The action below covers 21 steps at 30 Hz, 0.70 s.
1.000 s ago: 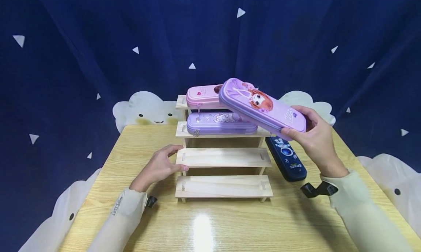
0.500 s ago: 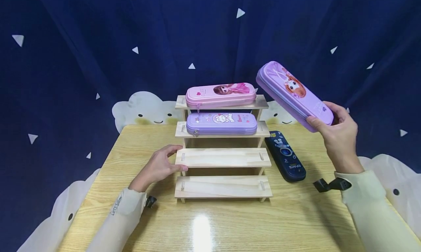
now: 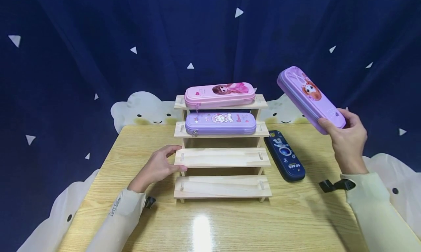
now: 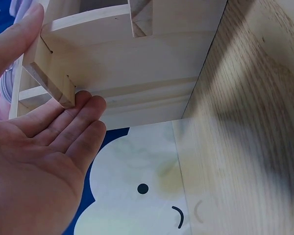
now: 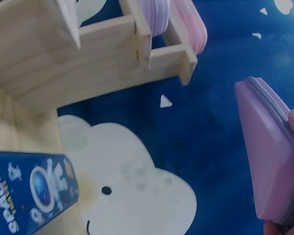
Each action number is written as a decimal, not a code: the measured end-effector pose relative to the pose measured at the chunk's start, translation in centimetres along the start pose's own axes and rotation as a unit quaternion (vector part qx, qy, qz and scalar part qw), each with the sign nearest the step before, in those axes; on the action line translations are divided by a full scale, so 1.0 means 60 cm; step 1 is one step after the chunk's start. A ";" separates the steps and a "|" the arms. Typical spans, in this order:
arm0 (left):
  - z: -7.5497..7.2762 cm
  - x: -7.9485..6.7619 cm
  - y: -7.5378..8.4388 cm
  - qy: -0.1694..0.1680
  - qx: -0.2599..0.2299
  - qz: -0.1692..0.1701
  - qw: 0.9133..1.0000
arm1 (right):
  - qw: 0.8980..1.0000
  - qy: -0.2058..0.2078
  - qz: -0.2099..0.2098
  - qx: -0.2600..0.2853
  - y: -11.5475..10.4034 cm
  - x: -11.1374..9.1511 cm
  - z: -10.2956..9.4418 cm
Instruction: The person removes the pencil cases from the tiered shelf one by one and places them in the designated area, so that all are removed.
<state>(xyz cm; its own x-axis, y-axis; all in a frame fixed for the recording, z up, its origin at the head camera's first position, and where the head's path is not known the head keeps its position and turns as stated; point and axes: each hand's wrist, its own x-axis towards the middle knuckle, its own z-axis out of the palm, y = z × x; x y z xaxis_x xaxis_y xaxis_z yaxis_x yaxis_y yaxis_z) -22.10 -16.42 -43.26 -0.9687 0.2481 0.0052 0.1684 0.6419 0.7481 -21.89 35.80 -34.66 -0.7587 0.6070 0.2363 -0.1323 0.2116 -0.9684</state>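
Observation:
A purple pencil case (image 3: 310, 98) with a doll picture is held up in the air at the right, tilted. My right hand (image 3: 348, 138) grips its lower end between thumb and fingers. In the right wrist view the side and zipper of the purple pencil case (image 5: 267, 152) show. My left hand (image 3: 159, 166) pinches the left end of a board on the four-tier wooden stand (image 3: 223, 157). In the left wrist view the left hand's thumb (image 4: 27, 27) lies over the board and the fingertips touch its other edge.
On the top tier lies a pink pencil case (image 3: 219, 94); below it, a lilac one (image 3: 220, 123) with a bunny. A dark blue space pencil case (image 3: 284, 156) lies slanted on the wooden table (image 3: 158, 222) beside the stand. A blue curtain (image 3: 210, 33) hangs behind.
My right hand has carried the purple pencil case rightward, away from the stand, so the whole pink one shows. The left hand has stayed on the stand.

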 end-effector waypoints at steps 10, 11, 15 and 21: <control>-0.001 -0.001 -0.001 -0.003 0.003 -0.004 1.000 | 0.995 0.028 0.036 -0.091 0.037 0.014 -0.022; -0.001 -0.001 -0.001 -0.003 0.003 -0.004 1.000 | 0.994 0.028 0.040 -0.095 0.041 0.015 -0.023; 0.000 -0.001 -0.001 -0.001 0.003 -0.003 1.000 | 0.991 0.036 0.050 -0.118 0.056 0.020 -0.028; -0.001 0.000 0.002 0.003 0.006 0.001 1.000 | 0.984 0.043 0.066 -0.162 0.086 0.028 -0.037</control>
<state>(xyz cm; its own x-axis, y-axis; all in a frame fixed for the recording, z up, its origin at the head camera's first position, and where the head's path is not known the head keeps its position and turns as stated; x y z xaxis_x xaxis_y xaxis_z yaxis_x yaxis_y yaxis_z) -22.06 -16.36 -43.13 -0.9696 0.2446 0.0103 0.1718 0.6497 0.7405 -22.41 39.61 -39.11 -0.6971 0.7051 0.1298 0.1844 0.3512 -0.9180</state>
